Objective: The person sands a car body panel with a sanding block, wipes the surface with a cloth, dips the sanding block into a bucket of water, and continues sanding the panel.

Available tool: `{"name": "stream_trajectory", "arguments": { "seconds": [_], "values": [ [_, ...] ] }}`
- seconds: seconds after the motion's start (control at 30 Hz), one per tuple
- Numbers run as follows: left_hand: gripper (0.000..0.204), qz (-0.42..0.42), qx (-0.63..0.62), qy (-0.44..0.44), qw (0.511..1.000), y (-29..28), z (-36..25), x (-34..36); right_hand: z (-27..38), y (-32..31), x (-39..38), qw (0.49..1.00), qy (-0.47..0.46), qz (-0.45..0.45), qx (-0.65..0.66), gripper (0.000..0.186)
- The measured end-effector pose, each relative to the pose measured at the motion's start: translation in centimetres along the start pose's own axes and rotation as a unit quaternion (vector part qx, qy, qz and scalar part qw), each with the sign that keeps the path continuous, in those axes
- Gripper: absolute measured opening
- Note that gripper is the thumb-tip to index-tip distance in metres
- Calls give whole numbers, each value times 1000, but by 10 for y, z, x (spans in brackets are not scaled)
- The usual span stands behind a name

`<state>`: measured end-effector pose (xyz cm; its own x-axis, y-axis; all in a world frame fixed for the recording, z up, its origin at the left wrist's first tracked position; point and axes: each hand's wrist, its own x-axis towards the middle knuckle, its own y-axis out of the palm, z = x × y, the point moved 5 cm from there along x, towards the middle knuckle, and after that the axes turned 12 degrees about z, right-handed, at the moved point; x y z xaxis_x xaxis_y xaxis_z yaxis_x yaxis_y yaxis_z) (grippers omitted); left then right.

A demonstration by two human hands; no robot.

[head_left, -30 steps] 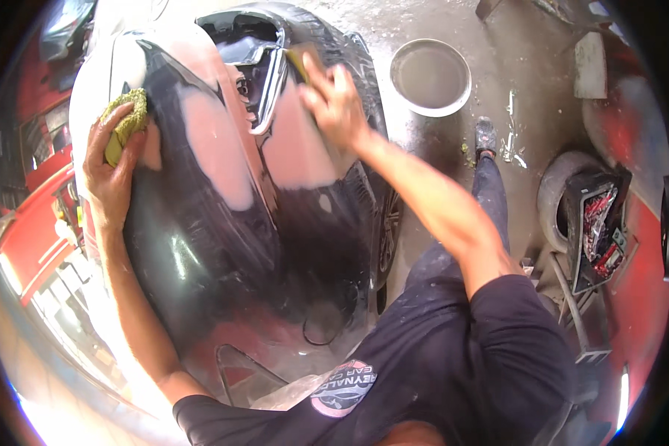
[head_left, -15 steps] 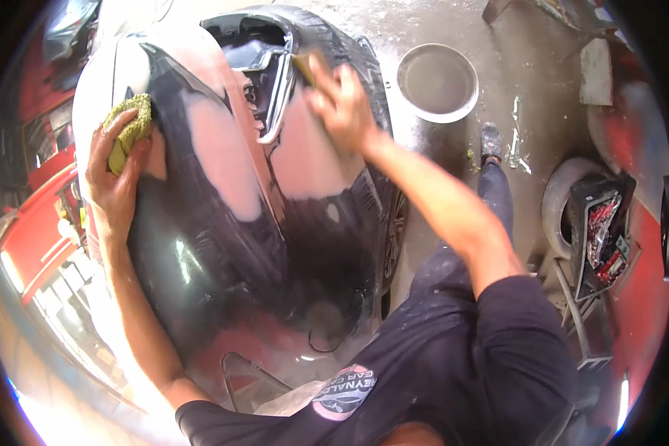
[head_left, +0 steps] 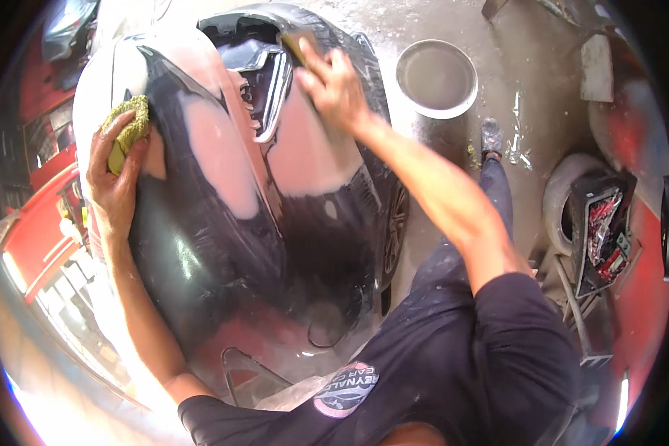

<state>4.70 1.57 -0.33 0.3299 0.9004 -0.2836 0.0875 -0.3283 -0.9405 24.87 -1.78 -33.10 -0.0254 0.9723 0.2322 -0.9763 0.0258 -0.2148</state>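
A black car body (head_left: 201,260) with pinkish filler or primer patches (head_left: 223,160) lies under both hands. At its left side my left hand (head_left: 113,182) is closed around a yellow-green, rough-textured sponge (head_left: 131,119), which rests against the bodywork. Farther right, my right hand (head_left: 340,91) presses a flat, yellowish-brown pad (head_left: 296,50) to the panel, beside the lamp opening (head_left: 249,56). Motion blurs that pad, so its exact kind is unclear. Below the hand, a pink patch (head_left: 305,160) spreads across the panel.
A round basin of murky water (head_left: 437,78) stands on the wet floor at the right. My foot (head_left: 490,137) is just below it. Farther right are a tire (head_left: 561,193), a black tray of parts (head_left: 602,230) and a metal stand (head_left: 583,327). Red bodywork (head_left: 41,238) lines the left.
My right hand has slid a little up and to the left along the panel with the pad. My left hand and the sponge have hardly moved.
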Motion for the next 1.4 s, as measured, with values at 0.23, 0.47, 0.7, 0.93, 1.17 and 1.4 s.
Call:
{"name": "stream_trajectory", "arguments": {
  "seconds": [0.23,0.47,0.7,0.93,1.17,1.4],
  "values": [
    [40,4,13,17,1000,0,-9,8,-8,-3,7,999,-30,-19,-28,59],
    [42,-12,27,37,999,-6,-1,-3,28,4,-58,999,-41,-13,28,64],
    [42,2,-1,26,1000,0,1,1,0,5,-1,1000,11,-15,0,59],
    [40,-10,-14,6,1000,0,-10,5,-12,-8,22,999,30,-17,3,59],
    [38,-13,20,10,1000,-11,-9,-6,32,4,-53,999,-29,-2,43,61],
    [40,3,4,6,1000,-5,1,-1,-3,7,9,996,-40,2,-79,55]
  ]
}}
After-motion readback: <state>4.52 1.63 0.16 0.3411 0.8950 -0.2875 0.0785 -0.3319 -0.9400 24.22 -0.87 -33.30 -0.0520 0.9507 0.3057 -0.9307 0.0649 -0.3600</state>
